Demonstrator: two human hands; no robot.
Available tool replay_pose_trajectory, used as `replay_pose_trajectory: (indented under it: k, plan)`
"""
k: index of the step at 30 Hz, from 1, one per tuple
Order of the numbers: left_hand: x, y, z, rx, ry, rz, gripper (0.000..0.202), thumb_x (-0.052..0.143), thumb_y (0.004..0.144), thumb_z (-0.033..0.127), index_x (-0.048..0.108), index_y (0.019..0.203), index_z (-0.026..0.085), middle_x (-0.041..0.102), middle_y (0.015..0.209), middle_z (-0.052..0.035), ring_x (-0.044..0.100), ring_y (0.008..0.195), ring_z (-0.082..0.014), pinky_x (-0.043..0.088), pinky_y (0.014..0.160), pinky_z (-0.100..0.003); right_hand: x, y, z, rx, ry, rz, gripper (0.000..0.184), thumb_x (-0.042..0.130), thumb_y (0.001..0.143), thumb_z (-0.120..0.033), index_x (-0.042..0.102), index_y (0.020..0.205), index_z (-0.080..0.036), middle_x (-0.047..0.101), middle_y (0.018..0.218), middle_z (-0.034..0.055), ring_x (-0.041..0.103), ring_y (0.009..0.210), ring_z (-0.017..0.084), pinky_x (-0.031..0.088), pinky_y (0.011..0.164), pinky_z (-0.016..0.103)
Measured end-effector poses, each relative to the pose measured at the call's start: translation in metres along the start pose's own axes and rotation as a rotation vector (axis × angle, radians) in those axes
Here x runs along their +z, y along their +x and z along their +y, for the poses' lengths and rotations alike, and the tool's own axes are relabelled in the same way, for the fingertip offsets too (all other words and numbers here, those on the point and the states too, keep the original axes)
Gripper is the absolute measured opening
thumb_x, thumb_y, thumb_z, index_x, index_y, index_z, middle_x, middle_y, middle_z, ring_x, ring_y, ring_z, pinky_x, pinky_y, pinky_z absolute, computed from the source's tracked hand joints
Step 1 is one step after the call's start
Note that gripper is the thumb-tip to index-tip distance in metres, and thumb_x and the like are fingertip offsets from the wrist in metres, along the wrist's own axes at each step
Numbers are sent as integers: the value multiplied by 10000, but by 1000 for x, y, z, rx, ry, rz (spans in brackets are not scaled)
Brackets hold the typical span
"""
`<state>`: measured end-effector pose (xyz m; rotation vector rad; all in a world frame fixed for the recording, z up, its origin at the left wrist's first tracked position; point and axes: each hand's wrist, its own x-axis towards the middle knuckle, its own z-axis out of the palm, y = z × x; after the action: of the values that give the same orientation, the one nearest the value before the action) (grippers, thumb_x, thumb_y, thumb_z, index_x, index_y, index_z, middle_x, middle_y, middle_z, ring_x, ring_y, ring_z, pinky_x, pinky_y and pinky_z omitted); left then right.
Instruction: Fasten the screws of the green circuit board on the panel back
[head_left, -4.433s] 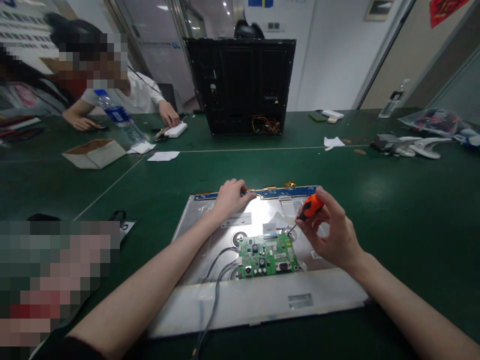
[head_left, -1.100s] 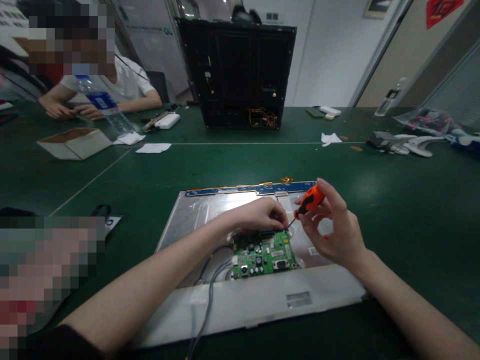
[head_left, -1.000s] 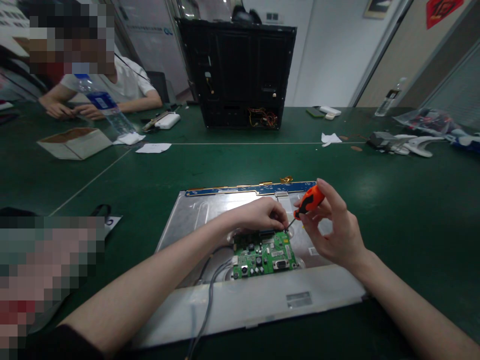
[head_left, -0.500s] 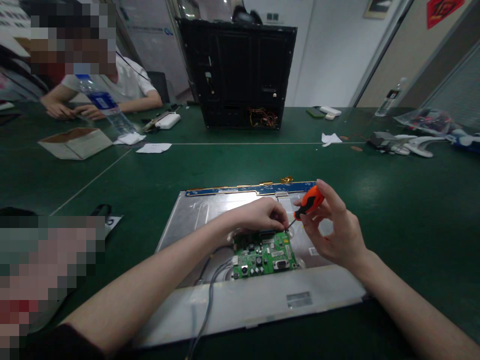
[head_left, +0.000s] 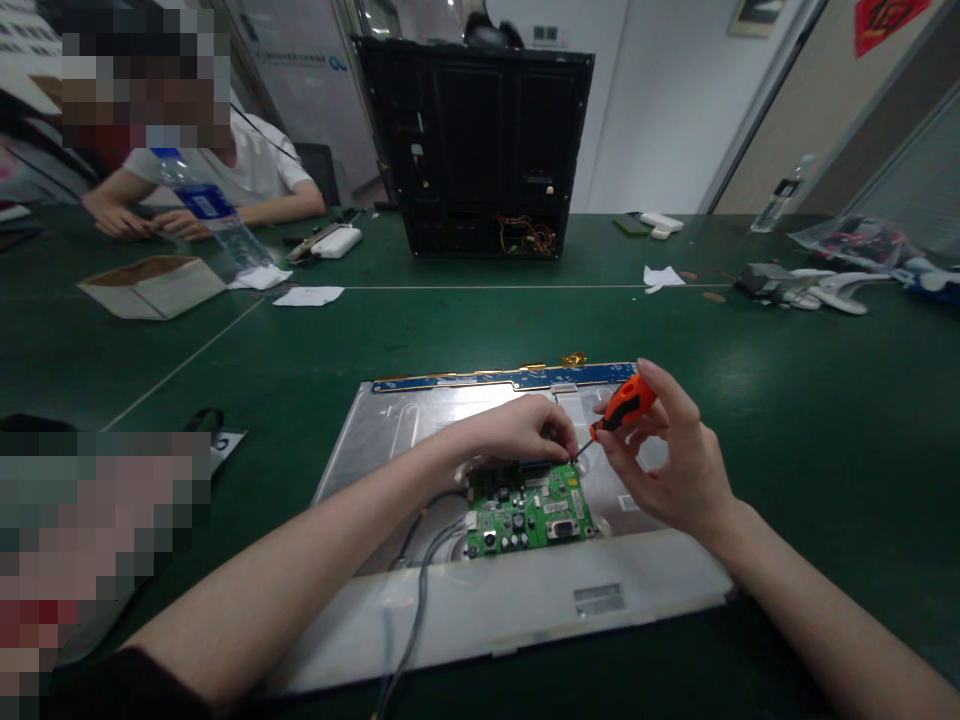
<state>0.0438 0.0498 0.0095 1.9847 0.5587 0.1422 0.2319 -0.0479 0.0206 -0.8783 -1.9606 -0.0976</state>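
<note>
A silver monitor panel (head_left: 390, 425) lies back-up on the green table (head_left: 787, 420), with a green circuit board (head_left: 529, 515) near its front edge. My right hand (head_left: 667, 460) is closed on an orange-handled screwdriver (head_left: 626, 403), its tip down at the board's far right corner. My left hand (head_left: 517, 430) pinches something small at the board's far edge, right beside the tip; I cannot make out what. Grey cables (head_left: 420, 575) run from the board toward me.
A black monitor back shell (head_left: 480, 140) stands upright at the far side. A person sits at the far left behind a water bottle (head_left: 214, 215) and a cardboard box (head_left: 150, 285). Paper scraps (head_left: 664, 277), white parts (head_left: 832, 290) and a bag (head_left: 862, 240) lie at right.
Since 4.4 s ago my left hand has moved from the panel's blue top strip down to the board's far edge. Over the last second the screwdriver shifted only slightly.
</note>
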Motion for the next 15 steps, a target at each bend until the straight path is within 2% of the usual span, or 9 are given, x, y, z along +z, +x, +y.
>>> replay_pose_trajectory:
  k: [5, 11, 15]
  plan:
    - [0, 1, 0, -7, -3, 1, 75, 681, 794, 80, 700, 766, 146, 648, 701, 17, 582, 683, -128, 421, 693, -246, 1, -1, 0, -9, 3, 7, 782, 554, 934, -110, 172, 1594, -283, 658, 850, -8, 661, 575, 132, 569, 454, 210]
    - [0, 0, 1, -21, 9, 12, 86, 658, 801, 87, 708, 768, 149, 609, 660, 36, 532, 634, -110, 407, 682, -244, 1, -1, 3, -25, -30, 40, 760, 604, 955, -193, 188, 1584, -284, 613, 801, -33, 596, 489, 109, 535, 408, 198]
    - [0, 0, 2, -27, 16, 14, 75, 666, 804, 100, 706, 761, 147, 595, 648, 38, 519, 627, -109, 395, 658, -238, 0, 1, 2, -28, -26, 16, 749, 613, 953, -190, 208, 1575, -290, 627, 808, -29, 597, 499, 110, 530, 403, 193]
